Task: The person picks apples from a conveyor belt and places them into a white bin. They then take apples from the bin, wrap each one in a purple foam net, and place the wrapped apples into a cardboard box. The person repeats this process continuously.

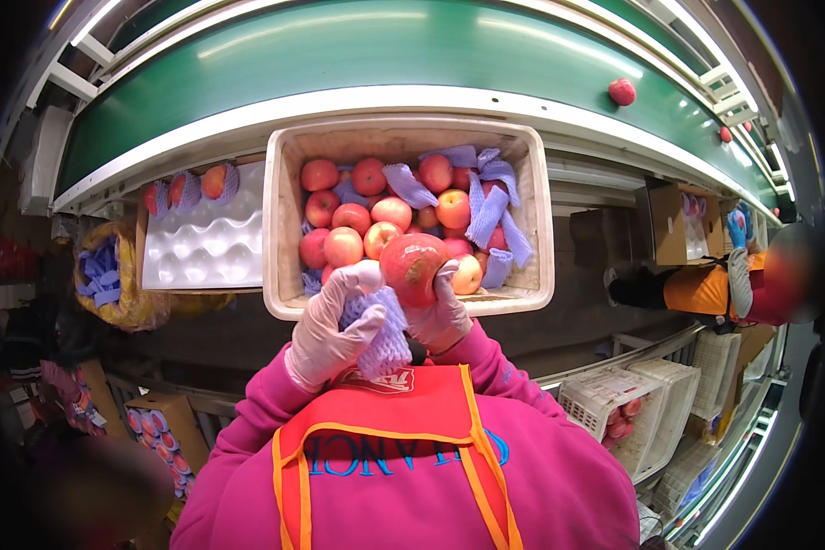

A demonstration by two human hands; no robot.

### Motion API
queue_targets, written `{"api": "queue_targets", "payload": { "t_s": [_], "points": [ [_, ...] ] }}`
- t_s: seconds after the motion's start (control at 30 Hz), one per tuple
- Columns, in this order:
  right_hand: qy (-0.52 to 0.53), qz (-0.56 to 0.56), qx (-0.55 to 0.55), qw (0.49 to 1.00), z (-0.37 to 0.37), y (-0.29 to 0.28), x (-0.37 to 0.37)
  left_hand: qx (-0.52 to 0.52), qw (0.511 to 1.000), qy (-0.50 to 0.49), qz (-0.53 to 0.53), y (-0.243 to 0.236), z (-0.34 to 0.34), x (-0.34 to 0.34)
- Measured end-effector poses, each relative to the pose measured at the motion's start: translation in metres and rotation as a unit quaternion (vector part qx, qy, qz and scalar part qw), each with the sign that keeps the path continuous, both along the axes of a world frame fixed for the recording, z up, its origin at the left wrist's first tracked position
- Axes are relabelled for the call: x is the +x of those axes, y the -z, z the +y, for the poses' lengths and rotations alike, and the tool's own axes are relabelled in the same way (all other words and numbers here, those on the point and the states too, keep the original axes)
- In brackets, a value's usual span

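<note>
My gloved right hand (440, 316) grips a large red apple (414, 268) with a brownish patch on its skin. Close beside it, my gloved left hand (332, 328) pinches a purple foam net sleeve (378, 335). The apple and sleeve are held side by side above the near rim of a white plastic crate (273, 220). Inside the crate lie several red and yellow apples (390, 214) among loose purple foam nets (489, 217). Left of the crate is a white moulded tray (202, 247) in a box, with three netted apples (214, 183) along its far edge.
Beyond the crate runs a green conveyor belt (357, 55) carrying a red apple (621, 92). A yellow bag (124, 307) of purple nets stands at left. Another person (706, 289) in orange works at the far right. Behind me are white crates (605, 394) and a box of netted apples (188, 417).
</note>
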State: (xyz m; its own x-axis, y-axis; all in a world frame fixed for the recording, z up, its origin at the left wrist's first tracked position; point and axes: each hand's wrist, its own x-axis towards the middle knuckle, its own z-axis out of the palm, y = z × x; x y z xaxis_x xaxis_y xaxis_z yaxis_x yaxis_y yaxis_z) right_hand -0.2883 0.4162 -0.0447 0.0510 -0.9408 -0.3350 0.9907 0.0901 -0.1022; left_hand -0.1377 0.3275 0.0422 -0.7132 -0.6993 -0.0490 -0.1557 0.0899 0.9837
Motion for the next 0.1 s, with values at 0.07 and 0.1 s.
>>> {"api": "queue_targets", "payload": {
  "t_s": [0.07, 0.1],
  "points": [
    [0.049, 0.042, -0.012, 0.998, -0.0003, 0.007, 0.0016, 0.056, 0.997, 0.046, -0.019, -0.0112, -0.0102, -0.0031],
    [0.069, 0.065, -0.019, 0.995, -0.0005, 0.0043, 0.0018, 0.055, 0.997, 0.046, -0.019, -0.0114, -0.0102, -0.0029]
  ]
}}
